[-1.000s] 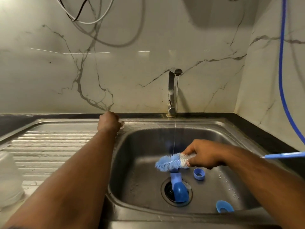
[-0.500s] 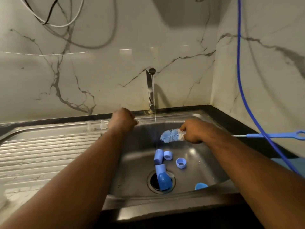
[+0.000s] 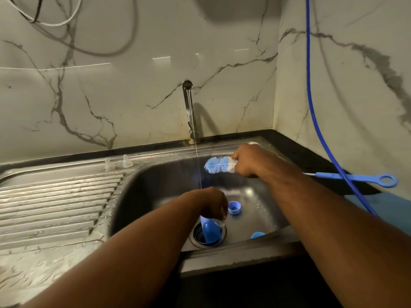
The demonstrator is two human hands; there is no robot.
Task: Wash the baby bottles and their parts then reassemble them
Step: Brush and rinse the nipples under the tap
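Reaching into the steel sink (image 3: 155, 183), the left hand (image 3: 212, 204) hangs just above the drain (image 3: 196, 235). Its fingers curl down onto a blue bottle piece (image 3: 209, 233) lying across the drain, but I cannot tell whether that grip has closed on it. Beyond the drain and to its right, the right hand (image 3: 244, 162) has its grip closed on the bottle brush (image 3: 219, 164). The bristles point toward the thin stream falling from the tap (image 3: 189, 112). A blue ring (image 3: 234, 207) sits just right of the drain, and a blue cap (image 3: 258, 235) lies farther right. Two clear teats (image 3: 126, 162) stand upright well left of the drain, on the sink's ledge.
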